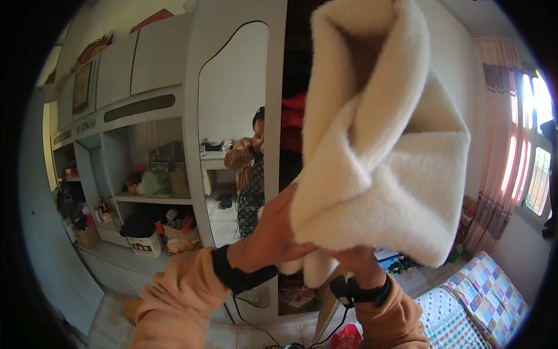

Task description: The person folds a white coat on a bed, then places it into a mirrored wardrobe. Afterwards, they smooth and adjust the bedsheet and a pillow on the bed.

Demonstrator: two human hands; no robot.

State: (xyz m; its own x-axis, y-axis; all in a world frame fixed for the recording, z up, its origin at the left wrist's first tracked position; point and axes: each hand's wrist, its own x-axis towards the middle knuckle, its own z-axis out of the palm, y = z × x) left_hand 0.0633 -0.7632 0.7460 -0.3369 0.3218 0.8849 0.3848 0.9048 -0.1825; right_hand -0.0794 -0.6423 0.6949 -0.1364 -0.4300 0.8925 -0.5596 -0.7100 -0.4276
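A folded cream garment of fuzzy fabric (392, 187) is held up in front of me and fills the upper right of the head view. My left hand (270, 233) grips its lower left side, with the fingers partly hidden behind the cloth. Under its bottom edge my right hand (359, 264) supports it, most of the fingers covered. Both wrists wear black straps with cables, below orange-tan sleeves. Behind the garment stands a wardrobe compartment (294, 56), dark inside, with red cloth (294, 111) in it.
A mirrored wardrobe door (231, 87) is left of the compartment. Farther left, cabinet shelves (152, 199) carry boxes and bags. A bed or sofa with a patchwork cover (488, 296) lies at lower right, near a curtained window (538, 174). Cables (257, 327) hang near the floor.
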